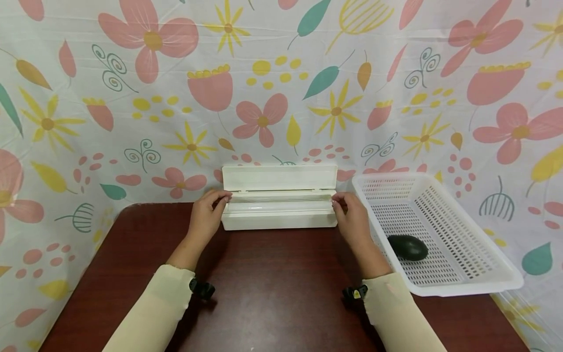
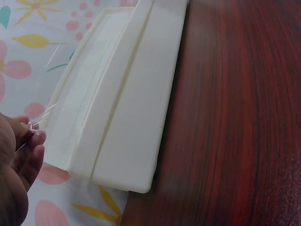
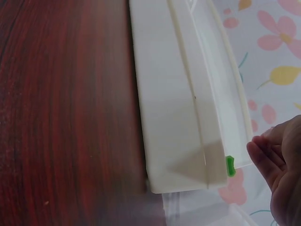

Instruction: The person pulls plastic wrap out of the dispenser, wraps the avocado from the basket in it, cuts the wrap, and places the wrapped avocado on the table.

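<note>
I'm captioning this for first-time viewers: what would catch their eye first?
The open white dispenser at the table's far edge, the left hand and right hand pinching clear film at its ends. Then the dark avocado in the white basket on the right.

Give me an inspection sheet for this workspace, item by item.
Surface: dark red-brown wooden table.
Job's things: white cling-film dispenser, lid open, film edge drawn out.
Clutter: white perforated basket at the right, holding a dark avocado.
Grips: left hand pinches the film at the dispenser's left end; right hand at its right end, hold unclear.
Cables: nothing seen.
Surroundings: floral cloth behind and beside the table.
</note>
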`<action>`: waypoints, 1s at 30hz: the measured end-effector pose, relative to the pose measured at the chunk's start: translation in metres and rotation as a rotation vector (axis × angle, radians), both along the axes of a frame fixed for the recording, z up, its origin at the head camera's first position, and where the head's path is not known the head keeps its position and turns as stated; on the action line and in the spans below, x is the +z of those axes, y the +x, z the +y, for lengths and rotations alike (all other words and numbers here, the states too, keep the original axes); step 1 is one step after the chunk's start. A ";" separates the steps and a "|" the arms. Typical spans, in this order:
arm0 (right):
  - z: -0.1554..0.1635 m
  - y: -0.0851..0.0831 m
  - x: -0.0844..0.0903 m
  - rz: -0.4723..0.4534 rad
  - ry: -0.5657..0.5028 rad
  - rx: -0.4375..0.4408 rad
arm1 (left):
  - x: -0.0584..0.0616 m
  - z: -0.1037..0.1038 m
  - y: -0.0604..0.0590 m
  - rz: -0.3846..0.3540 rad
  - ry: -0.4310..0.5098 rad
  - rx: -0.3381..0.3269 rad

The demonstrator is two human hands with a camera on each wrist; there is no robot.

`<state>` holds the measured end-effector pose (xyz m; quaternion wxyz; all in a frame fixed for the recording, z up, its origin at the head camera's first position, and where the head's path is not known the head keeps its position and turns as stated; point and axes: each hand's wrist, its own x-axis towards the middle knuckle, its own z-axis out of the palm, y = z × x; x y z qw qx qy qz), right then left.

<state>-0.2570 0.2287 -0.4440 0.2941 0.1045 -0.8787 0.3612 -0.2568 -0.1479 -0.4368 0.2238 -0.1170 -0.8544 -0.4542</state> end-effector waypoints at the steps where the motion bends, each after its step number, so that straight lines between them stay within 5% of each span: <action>1: 0.000 0.000 0.000 0.016 0.000 -0.004 | 0.000 0.000 0.000 0.007 0.005 0.000; 9: 0.001 0.003 0.005 0.119 -0.030 -0.015 | 0.002 0.001 0.003 0.050 0.021 0.015; 30: -0.001 0.016 0.012 0.169 -0.024 -0.020 | 0.004 0.002 0.007 0.109 0.097 0.021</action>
